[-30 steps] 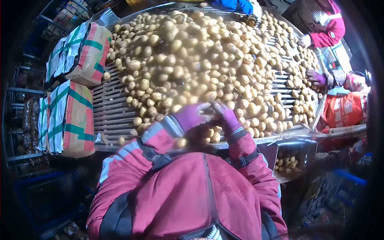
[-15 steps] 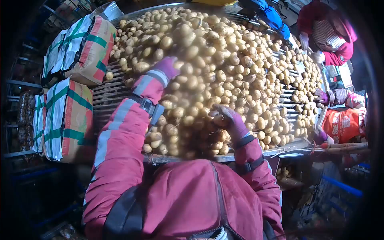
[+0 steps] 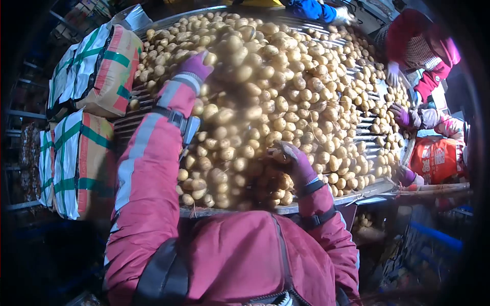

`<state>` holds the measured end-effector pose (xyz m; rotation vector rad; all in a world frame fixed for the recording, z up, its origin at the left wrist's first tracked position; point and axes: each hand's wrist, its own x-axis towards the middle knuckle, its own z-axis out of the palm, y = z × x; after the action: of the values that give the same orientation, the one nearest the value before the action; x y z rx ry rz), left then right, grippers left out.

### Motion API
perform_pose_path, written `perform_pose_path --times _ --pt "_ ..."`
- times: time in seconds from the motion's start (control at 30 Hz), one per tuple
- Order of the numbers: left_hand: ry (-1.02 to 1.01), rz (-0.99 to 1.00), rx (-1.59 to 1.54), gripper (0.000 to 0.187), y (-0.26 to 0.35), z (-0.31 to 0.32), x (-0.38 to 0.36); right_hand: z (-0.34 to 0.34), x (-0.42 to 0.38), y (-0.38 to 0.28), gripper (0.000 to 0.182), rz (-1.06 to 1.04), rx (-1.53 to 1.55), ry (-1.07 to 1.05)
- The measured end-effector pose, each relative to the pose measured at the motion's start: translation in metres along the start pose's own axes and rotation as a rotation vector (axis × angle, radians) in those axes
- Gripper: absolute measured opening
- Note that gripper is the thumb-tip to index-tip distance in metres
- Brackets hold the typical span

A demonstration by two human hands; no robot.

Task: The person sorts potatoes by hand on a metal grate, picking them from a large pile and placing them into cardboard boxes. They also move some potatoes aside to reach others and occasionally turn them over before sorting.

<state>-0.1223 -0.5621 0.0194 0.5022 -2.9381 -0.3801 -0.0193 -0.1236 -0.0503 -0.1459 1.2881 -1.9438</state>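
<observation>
A broad heap of potatoes (image 3: 306, 97) covers the slatted table before me. My left hand (image 3: 196, 66), in a purple glove, is at the far left part of the heap, against the potatoes there. Its fingers show partly and look apart, with nothing seen in them. Low in the middle, close to the near edge, my right hand (image 3: 297, 162) wears a purple glove with a greyish, dirty back. Its fingers curl round a brownish potato (image 3: 278, 156), partly hidden by the glove. A smear in the view blurs the potatoes between my hands.
Taped cartons (image 3: 84, 160) stand along the left side. A metal rim (image 3: 352, 196) edges the table near me. At the right, co-workers' gloved hands (image 3: 400, 115) touch the potatoes; a blue sleeve (image 3: 311, 9) reaches in at the back. A red bag (image 3: 434, 160) is at the right.
My left hand has moved away from me and slightly left across the heap. My right hand stays nearly in place. The blue-sleeved arm at the back has shifted up and left.
</observation>
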Motion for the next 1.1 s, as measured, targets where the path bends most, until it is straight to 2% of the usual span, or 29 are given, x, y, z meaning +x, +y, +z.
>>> perform_pose_path --times 0.07,0.13,0.17,0.2,0.23,0.3,0.33,0.37,0.4,0.47,0.5,0.53,0.6,0.63,0.67,0.73,0.77,0.8,0.87,0.9,0.93,1.0,1.03,1.07,1.1 --pt "-0.008 -0.013 0.073 0.077 -0.001 0.017 0.015 0.008 -0.009 -0.014 0.054 0.039 0.012 0.036" --pt "0.064 0.011 0.111 0.074 -0.014 0.042 0.035 0.006 -0.014 -0.019 0.051 -0.045 -0.263 0.035" --pt "0.089 0.020 0.092 0.073 -0.013 0.041 0.035 -0.001 -0.012 -0.013 0.046 -0.187 -0.586 0.004" --pt "0.027 0.072 0.094 0.073 -0.012 0.031 0.031 -0.002 -0.011 -0.016 0.041 -0.334 -0.910 -0.028" --pt "-0.037 0.125 0.098 0.074 -0.014 0.021 0.023 -0.002 -0.014 -0.017 0.037 -0.196 -0.598 0.018" --pt "-0.184 -0.159 -0.475 0.069 -0.003 0.004 0.000 0.014 -0.025 -0.028 0.035 0.080 0.040 0.102" --pt "-0.262 -0.259 -0.888 0.061 0.000 0.002 -0.016 0.008 -0.024 -0.022 0.037 0.008 -0.108 0.062" --pt "-0.295 -0.224 -0.981 0.057 0.009 -0.005 -0.032 -0.001 -0.020 -0.013 0.039 -0.060 -0.255 0.022" --pt "-0.329 -0.191 -1.075 0.053 0.021 -0.016 -0.050 -0.003 -0.019 -0.012 0.039 -0.026 -0.209 -0.006" --pt "-0.373 -0.004 -1.134 0.059 0.049 -0.020 -0.089 -0.006 -0.016 -0.009 0.038 0.045 -0.120 -0.057" --pt "-0.372 0.085 -1.136 0.062 0.064 -0.019 -0.110 0.005 -0.019 -0.015 0.037 0.083 0.020 -0.049" --pt "-0.465 0.053 -1.103 0.062 0.079 -0.023 -0.126 0.012 -0.023 -0.022 0.037 0.118 0.161 -0.035" --pt "-0.613 0.119 -1.186 0.069 0.113 -0.021 -0.156 0.012 -0.031 -0.032 0.040 0.122 -0.067 -0.077" --pt "-0.595 0.223 -1.112 0.071 0.107 0.010 -0.162 0.012 -0.035 -0.030 0.045 0.136 0.044 -0.053" --pt "-0.627 0.205 -1.023 0.071 0.128 0.005 -0.177 0.011 -0.040 -0.028 0.051 0.145 0.157 -0.030" --pt "-0.723 0.221 -1.007 0.071 0.163 0.013 -0.203 0.007 -0.054 -0.030 0.050 0.098 0.176 -0.038" --pt "-0.794 0.194 -1.069 0.071 0.177 0.025 -0.218 -0.002 -0.055 -0.017 0.047 0.068 0.064 0.030" --pt "-0.685 0.350 -0.772 0.072 0.211 0.003 -0.234 0.000 -0.067 -0.020 0.044 -0.071 0.118 0.016" --pt "-0.418 0.560 -0.519 0.071 0.235 0.035 -0.260 -0.002 -0.094 -0.029 0.041 -0.086 0.235 0.055" --pt "-0.528 0.513 -0.538 0.070 0.256 0.028 -0.268 -0.017 -0.110 -0.030 0.040 -0.050 0.137 0.072" --pt "-0.743 0.422 -0.563 0.072 0.274 0.017 -0.271 -0.039 -0.117 -0.010 0.038 -0.041 -0.054 0.161" --pt "-0.844 0.511 -0.715 0.069 0.292 0.033 -0.281 -0.051 -0.156 -0.014 0.036 -0.021 0.142 0.287" --pt "-0.901 0.526 -0.709 0.066 0.312 0.021 -0.288 -0.072 -0.166 0.008 0.035 -0.006 0.264 0.278" --pt "-0.874 0.606 -0.704 0.062 0.320 0.032 -0.294 -0.092 -0.177 0.029 0.035 0.011 0.385 0.272" --pt "-0.942 0.573 -0.750 0.060 0.326 0.044 -0.299 -0.102 -0.197 0.032 0.036 -0.022 0.519 0.339"
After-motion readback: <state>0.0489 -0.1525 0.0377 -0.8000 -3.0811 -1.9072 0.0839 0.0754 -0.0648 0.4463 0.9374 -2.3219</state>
